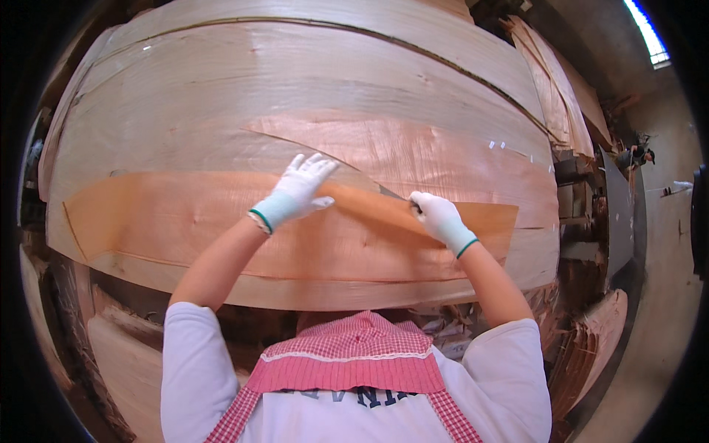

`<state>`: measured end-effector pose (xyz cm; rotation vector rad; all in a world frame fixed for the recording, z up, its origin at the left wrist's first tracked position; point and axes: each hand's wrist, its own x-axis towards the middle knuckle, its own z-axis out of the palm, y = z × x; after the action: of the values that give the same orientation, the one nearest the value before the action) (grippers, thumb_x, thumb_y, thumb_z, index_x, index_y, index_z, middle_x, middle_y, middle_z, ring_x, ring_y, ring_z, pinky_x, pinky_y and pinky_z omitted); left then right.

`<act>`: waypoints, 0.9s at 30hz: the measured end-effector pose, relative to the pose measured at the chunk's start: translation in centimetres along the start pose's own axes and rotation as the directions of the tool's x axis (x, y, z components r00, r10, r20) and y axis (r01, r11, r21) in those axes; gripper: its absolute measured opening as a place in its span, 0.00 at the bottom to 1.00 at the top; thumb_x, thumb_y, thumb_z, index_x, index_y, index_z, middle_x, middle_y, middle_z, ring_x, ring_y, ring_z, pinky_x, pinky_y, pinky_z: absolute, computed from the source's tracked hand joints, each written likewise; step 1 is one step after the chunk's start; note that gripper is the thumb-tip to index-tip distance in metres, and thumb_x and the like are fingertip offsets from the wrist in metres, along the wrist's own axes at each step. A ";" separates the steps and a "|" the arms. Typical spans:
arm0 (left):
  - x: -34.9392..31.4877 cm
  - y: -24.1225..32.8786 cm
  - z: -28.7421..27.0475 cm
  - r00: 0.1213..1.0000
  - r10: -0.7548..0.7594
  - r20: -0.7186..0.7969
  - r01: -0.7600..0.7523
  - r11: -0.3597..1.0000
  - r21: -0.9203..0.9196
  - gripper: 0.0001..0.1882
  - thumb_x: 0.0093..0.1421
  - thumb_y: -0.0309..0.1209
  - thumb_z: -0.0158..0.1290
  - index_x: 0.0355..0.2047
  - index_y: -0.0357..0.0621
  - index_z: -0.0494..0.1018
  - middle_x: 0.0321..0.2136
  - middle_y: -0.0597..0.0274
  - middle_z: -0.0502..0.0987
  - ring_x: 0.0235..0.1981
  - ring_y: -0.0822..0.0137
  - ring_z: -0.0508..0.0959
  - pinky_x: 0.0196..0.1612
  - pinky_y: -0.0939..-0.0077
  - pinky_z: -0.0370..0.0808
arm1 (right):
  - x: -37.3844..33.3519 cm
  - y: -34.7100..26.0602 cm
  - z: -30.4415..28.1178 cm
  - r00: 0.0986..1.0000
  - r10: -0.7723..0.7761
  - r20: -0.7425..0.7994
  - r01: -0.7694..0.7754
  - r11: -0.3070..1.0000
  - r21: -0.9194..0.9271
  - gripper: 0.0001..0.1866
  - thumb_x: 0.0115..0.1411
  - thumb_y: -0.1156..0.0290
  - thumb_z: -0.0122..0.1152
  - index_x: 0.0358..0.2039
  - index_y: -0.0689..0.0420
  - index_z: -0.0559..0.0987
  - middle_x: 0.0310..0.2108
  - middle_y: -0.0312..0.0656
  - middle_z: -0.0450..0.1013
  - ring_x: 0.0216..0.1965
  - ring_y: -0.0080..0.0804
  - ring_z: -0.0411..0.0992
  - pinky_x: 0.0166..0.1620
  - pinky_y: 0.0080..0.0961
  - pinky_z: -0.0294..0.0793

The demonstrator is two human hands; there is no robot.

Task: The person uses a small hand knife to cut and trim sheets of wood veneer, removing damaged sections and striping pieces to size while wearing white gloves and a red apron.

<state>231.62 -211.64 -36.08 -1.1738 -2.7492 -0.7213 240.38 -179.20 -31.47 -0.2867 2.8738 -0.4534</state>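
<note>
An orange-brown thin wood sheet (199, 221), likely veneer, lies crosswise in front of me on a broad pale veneer surface (207, 96). Its far edge is raised and curved between my hands. Over that edge, left of the middle, my left hand (299, 190) is open with fingers spread, in a white glove with a green cuff. My right hand (441, 220), gloved the same way, is closed at the far edge of the sheet. Something small and dark shows at its fingers, too hidden to name. Just beyond lies a pinkish veneer piece (384, 151) with a slanting edge.
A long dark split (325, 26) curves across the far part of the pale surface. More veneer sheets (550, 81) hang at the right. Broken wood scraps (450, 325) lie below the near edge. A grey panel (619, 214) stands to the right, beside a concrete floor (668, 295).
</note>
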 end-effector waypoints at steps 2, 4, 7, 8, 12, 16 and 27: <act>-0.2 1.0 1.3 0.998 -0.002 0.063 0.003 1.000 -0.023 0.18 0.53 0.35 0.58 0.46 0.49 0.74 0.43 0.58 0.75 0.53 0.56 0.71 0.65 0.57 0.58 | -2.7 -1.5 0.6 0.998 0.017 -0.056 -0.021 0.998 -0.064 0.05 0.59 0.69 0.55 0.36 0.50 0.72 0.31 0.43 0.73 0.32 0.48 0.74 0.33 0.43 0.73; -0.4 1.2 1.9 0.988 -0.019 0.154 0.025 0.999 -0.039 0.10 0.52 0.31 0.58 0.36 0.48 0.76 0.36 0.61 0.75 0.49 0.59 0.73 0.63 0.58 0.60 | -5.2 -2.8 0.4 0.989 0.015 -0.145 -0.034 0.991 -0.129 0.06 0.58 0.66 0.57 0.36 0.46 0.70 0.32 0.38 0.71 0.27 0.45 0.75 0.29 0.42 0.74; -0.9 1.7 2.7 0.997 -0.018 -0.076 0.013 0.998 -0.067 0.02 0.52 0.27 0.56 0.26 0.48 0.75 0.29 0.64 0.75 0.41 0.62 0.75 0.61 0.59 0.64 | -7.2 -2.5 -0.5 0.963 0.218 -0.157 -0.252 0.937 -0.244 0.08 0.57 0.67 0.59 0.35 0.44 0.70 0.34 0.37 0.70 0.27 0.44 0.76 0.29 0.42 0.75; -0.8 1.6 2.9 0.999 -0.011 -0.042 0.009 0.999 -0.031 0.02 0.52 0.27 0.56 0.27 0.49 0.75 0.29 0.64 0.75 0.41 0.62 0.75 0.61 0.59 0.64 | -7.3 -2.5 -1.6 0.943 0.305 -0.136 -0.330 0.914 -0.237 0.09 0.56 0.70 0.59 0.37 0.45 0.71 0.38 0.39 0.71 0.30 0.48 0.75 0.31 0.44 0.74; 1.2 1.1 2.2 0.991 -0.014 0.131 -0.002 0.993 0.120 0.02 0.54 0.29 0.55 0.30 0.50 0.75 0.29 0.64 0.76 0.40 0.63 0.76 0.61 0.59 0.64 | -5.7 1.7 -2.4 0.908 0.389 -0.155 -0.418 0.868 -0.269 0.11 0.57 0.70 0.58 0.41 0.44 0.72 0.42 0.40 0.71 0.32 0.51 0.75 0.33 0.46 0.74; 3.0 0.2 0.9 0.957 -0.097 0.274 0.027 0.968 0.248 0.04 0.56 0.30 0.54 0.32 0.51 0.75 0.30 0.64 0.77 0.41 0.64 0.76 0.63 0.59 0.62 | -1.9 5.2 -1.4 0.942 0.281 -0.186 -0.308 0.942 -0.132 0.19 0.59 0.72 0.56 0.50 0.43 0.71 0.47 0.42 0.71 0.34 0.54 0.74 0.34 0.44 0.74; 2.1 7.0 8.5 0.963 -0.072 -0.260 0.166 0.919 0.358 0.16 0.53 0.26 0.52 0.43 0.49 0.73 0.49 0.59 0.75 0.57 0.58 0.70 0.63 0.58 0.62 | -3.6 8.3 4.6 0.939 0.343 -0.001 -0.332 0.909 0.252 0.15 0.63 0.58 0.54 0.35 0.59 0.75 0.29 0.57 0.75 0.36 0.57 0.74 0.39 0.45 0.71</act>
<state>236.00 -202.25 -40.42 -0.7861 -2.6071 -0.2939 243.60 -171.96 -37.79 0.2649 2.7841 -0.7466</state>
